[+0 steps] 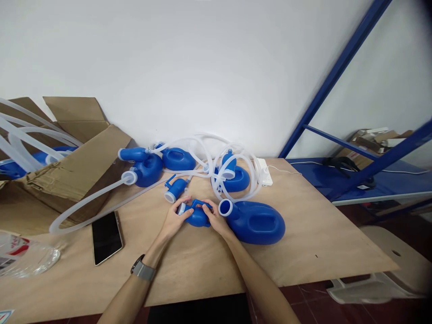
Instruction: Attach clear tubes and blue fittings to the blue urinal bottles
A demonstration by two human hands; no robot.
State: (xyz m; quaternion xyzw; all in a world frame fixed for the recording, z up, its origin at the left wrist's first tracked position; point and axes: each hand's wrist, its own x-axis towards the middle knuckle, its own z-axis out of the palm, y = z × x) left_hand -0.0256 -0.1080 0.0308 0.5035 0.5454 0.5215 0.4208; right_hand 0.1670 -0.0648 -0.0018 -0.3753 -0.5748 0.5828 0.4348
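Note:
Both of my hands hold a blue plastic urinal cup [198,218] with a handle and a white rim, low over the wooden table. My left hand [176,219] grips it by the rimmed end. At the other end, my right hand [215,217] has its fingers around the handle side. Just right of that hand lies a large blue urinal bottle [258,223] on its side, its white-rimmed mouth uncapped. A second blue cup [176,189] with a handle rests on the table just beyond my left hand.
More blue bottles [178,159] with coiled clear hoses [251,194] lie along the wall. A cardboard box [101,155] of similar parts stands left. Nearby are a phone [107,237], a plastic water bottle [29,255] and a white power strip [263,171]. A blue metal rack [320,99] stands right.

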